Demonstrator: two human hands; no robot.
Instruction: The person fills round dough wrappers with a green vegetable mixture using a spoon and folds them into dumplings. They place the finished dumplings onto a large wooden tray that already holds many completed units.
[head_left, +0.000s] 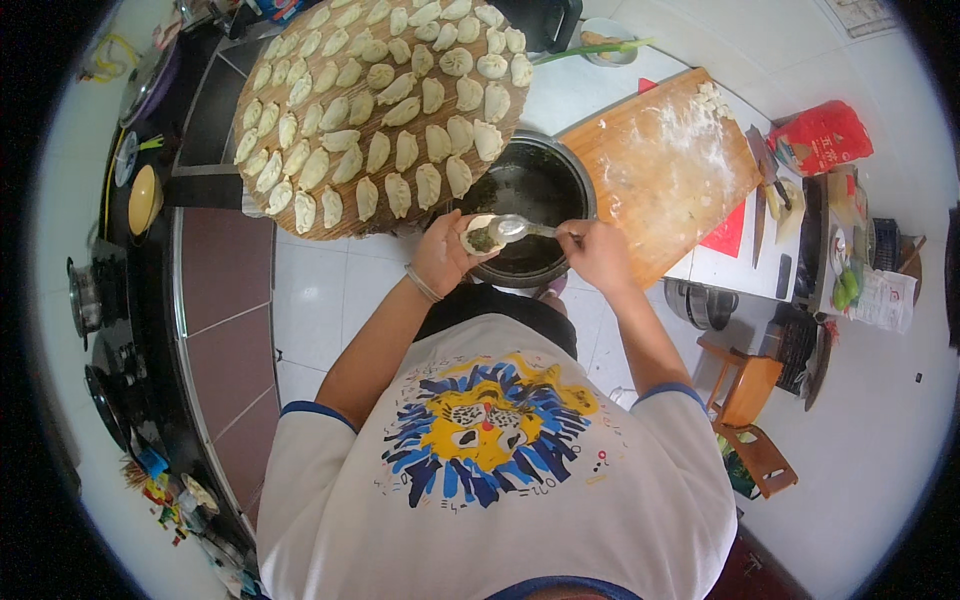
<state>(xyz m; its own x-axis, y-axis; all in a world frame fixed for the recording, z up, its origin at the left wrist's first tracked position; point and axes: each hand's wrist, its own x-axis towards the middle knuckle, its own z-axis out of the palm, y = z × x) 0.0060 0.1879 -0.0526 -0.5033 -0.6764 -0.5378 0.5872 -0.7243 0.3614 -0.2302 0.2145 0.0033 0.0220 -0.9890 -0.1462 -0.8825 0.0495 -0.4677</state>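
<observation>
My left hand [441,254] cups a round dumpling wrapper [470,246] with dark green filling lying on it. Between the fingers of my right hand [597,252] is the handle of a metal spoon [509,228], its bowl resting at or just over the filling. Both hands are above the near part of a large dark metal pot [577,180], which has some greenish filling low inside it. Beyond my left hand, a round wooden board [350,215] bears many folded dumplings [397,193] set in rows.
To the right lies a floury wooden cutting board [640,180], with a knife [758,225] beside it. A red bag [822,138] stands against the wall. Far back, a green onion [600,50] crosses a small bowl [615,57]. A wooden chair [750,390] is at the lower right.
</observation>
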